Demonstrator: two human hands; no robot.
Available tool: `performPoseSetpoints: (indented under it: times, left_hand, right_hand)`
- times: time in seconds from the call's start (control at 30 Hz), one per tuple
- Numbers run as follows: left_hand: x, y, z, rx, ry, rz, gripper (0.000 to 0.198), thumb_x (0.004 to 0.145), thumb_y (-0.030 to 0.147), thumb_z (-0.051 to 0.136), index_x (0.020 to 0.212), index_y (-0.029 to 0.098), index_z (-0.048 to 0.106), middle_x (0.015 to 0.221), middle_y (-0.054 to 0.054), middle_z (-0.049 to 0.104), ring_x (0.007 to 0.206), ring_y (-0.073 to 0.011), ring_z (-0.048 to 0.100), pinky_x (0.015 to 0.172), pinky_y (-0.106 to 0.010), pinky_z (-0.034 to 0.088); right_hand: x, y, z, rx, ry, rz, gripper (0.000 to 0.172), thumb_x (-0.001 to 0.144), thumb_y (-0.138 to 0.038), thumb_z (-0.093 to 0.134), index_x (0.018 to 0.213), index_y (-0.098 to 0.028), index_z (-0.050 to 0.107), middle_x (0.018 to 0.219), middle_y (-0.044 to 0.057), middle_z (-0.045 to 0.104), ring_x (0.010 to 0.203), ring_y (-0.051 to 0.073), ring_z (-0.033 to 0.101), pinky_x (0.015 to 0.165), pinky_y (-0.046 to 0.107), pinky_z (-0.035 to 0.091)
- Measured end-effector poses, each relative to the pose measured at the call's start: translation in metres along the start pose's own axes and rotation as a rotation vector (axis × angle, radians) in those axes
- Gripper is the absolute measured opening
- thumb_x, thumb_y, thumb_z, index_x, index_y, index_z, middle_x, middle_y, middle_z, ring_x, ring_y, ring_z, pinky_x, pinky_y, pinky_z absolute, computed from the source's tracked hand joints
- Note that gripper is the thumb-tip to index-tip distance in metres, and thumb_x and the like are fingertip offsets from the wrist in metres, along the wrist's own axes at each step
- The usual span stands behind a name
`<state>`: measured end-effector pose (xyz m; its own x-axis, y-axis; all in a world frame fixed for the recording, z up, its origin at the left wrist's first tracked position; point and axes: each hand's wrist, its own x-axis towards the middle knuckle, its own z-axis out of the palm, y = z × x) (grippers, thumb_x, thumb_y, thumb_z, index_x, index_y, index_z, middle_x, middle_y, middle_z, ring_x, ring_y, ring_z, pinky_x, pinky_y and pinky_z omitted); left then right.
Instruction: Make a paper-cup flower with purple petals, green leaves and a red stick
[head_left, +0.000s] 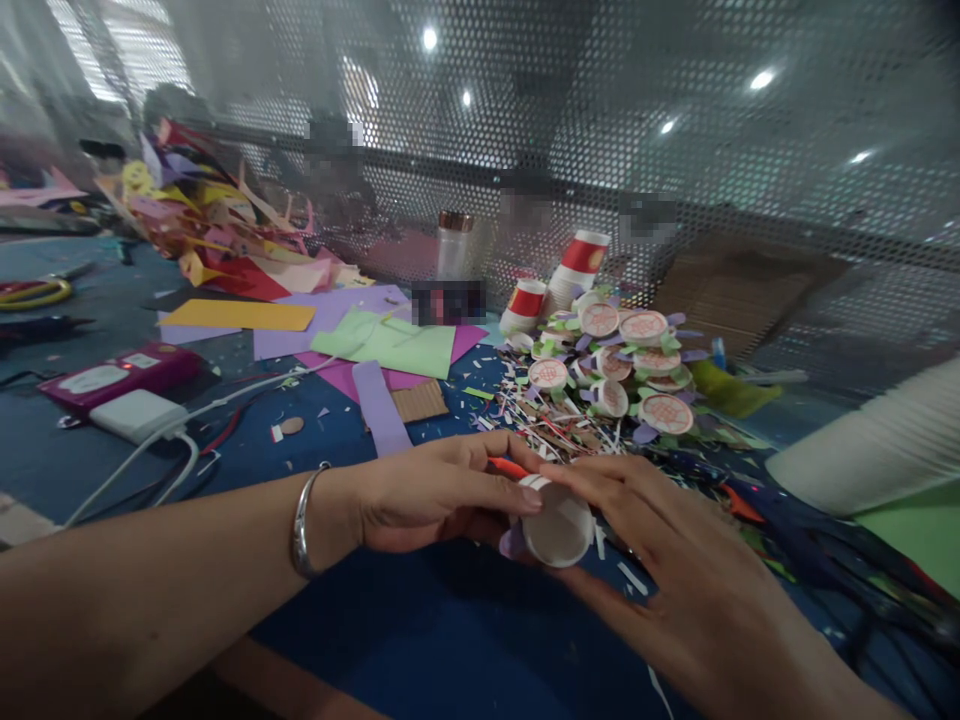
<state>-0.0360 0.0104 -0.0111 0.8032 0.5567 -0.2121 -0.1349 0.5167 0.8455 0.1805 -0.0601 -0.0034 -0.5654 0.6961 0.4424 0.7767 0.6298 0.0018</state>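
1. Lower centre of frame: small white paper cup point(559, 525) gripped between both hands, just above blue table point(420, 630).
2. L hand point(442, 495), coming in from left edge w/ silver bracelet point(304, 520) at wrist: fingers together, tips clamped on cup's upper-left rim.
3. R hand point(675, 570), coming in from lower right: fingers slightly fanned, curled over cup's right side, pressing it.
4. Cup tipped on its side, long axis running from upper left to lower right, round white end toward camera. Base or mouth: can't tell.
5. Both hands touching it, neither nearer. Purple scrap point(512, 543) peeking out at cup's lower left.
6. Room: blue tabletop showing below cup. Crowded above w/ paper scraps point(540, 420) & pile of decorated cups point(622, 360). Stack of white cups point(877, 445) at right edge, green sheet point(386, 345) & white charger point(139, 413) toward left, mesh screen point(675, 150) across top.
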Motion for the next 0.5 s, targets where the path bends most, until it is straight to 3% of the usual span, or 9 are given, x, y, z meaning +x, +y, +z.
performPoseSetpoints:
  times: [0.33,0.5]
  left_hand:
    - [0.0019,-0.0047,0.0016,-0.032,0.011,0.052,0.032,0.080,0.021,0.079,0.106,0.017,0.062,0.090,-0.002,0.068,0.076,-0.0097,0.063,0.071,-0.023,0.045]
    - [0.0023,-0.0077,0.0040,0.038,0.015,0.105,0.033,0.074,0.013,0.082,0.099,0.016,0.060,0.087,-0.001,0.068,0.078,-0.0110,0.063,0.073,-0.024,0.045]
  right_hand:
    - [0.0005,0.0027,0.0007,-0.014,0.002,0.008,0.052,0.096,-0.028,0.056,0.146,-0.021,0.046,0.126,0.016,0.061,0.115,0.031,0.064,0.087,0.049,0.062]
    - [0.0009,0.0000,0.0024,-0.014,-0.011,0.009,0.050,0.097,-0.028,0.054,0.146,-0.021,0.047,0.123,0.016,0.061,0.111,0.029,0.066,0.084,0.045,0.063]
